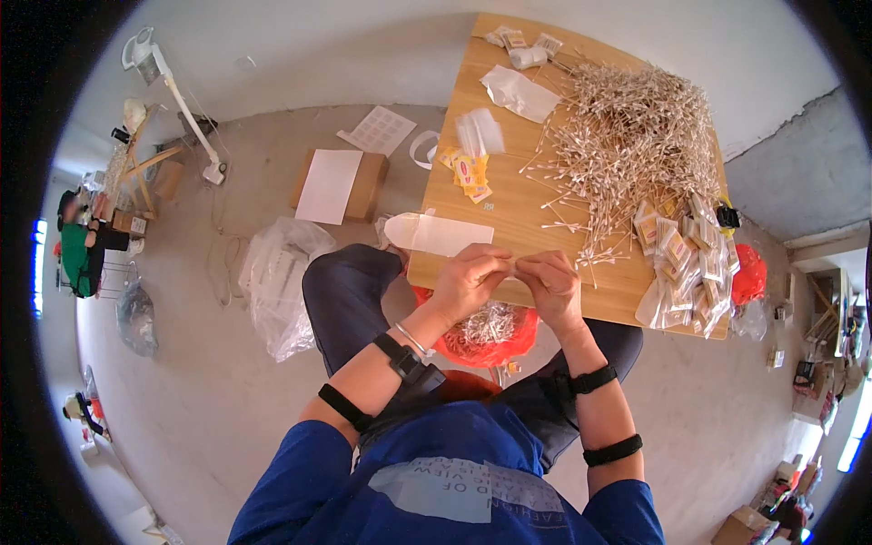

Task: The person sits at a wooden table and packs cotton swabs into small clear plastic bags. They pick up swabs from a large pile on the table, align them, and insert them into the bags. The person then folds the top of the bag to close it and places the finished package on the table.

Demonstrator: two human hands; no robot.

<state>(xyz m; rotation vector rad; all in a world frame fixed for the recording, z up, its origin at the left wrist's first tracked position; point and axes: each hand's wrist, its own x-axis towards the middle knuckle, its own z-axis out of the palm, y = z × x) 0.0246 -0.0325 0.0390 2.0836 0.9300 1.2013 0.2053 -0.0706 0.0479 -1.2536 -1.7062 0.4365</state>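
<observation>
At the near edge of the wooden table point(536, 213), my left hand point(474, 277) and my right hand point(552, 283) meet with fingers pinched together. Between the fingertips is something small and whitish, too hidden to name. Beyond them to the right spreads a large loose heap of cotton swabs point(636, 127). Packed clear bags of swabs point(686, 259) are piled on the table's right side. Below my hands, a red plastic bag point(522, 338) between my legs holds more swabs. A white paper strip point(445, 234) lies just beyond my left hand.
Yellow cards point(468, 173) and thin clear bags point(480, 133) lie on the table's left side, a white bag point(520, 93) farther back. Left on the floor are a cardboard box point(363, 186) and a large clear plastic bag point(283, 282). Another red bag point(749, 272) is past the table's right edge.
</observation>
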